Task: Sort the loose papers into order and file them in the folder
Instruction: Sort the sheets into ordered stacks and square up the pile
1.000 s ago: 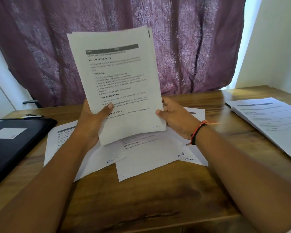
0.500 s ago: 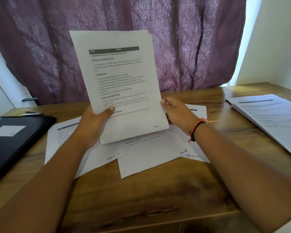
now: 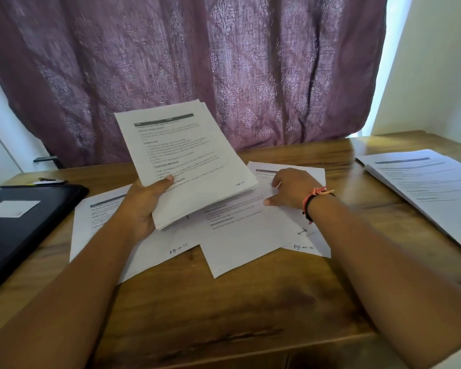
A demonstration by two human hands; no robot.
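My left hand point(image 3: 144, 203) grips a stack of printed papers point(image 3: 186, 161) by its lower left edge, tilted up above the table. My right hand point(image 3: 293, 189) has its fingers spread flat on the loose sheets lying on the table. One middle sheet point(image 3: 245, 235) lies on top, a sheet marked page 10 point(image 3: 99, 235) lies at the left, and a sheet marked page 12 point(image 3: 312, 243) at the right. The black folder point(image 3: 24, 225) lies closed at the left edge of the table.
A second pile of printed pages point(image 3: 426, 187) lies at the right side of the wooden table point(image 3: 237, 310). A pen point(image 3: 51, 181) rests behind the folder. A purple curtain point(image 3: 197, 62) hangs behind the table.
My right hand let go of the stack and dropped onto the loose sheets on the table. The stack, now in my left hand alone, has tilted lower toward the table.
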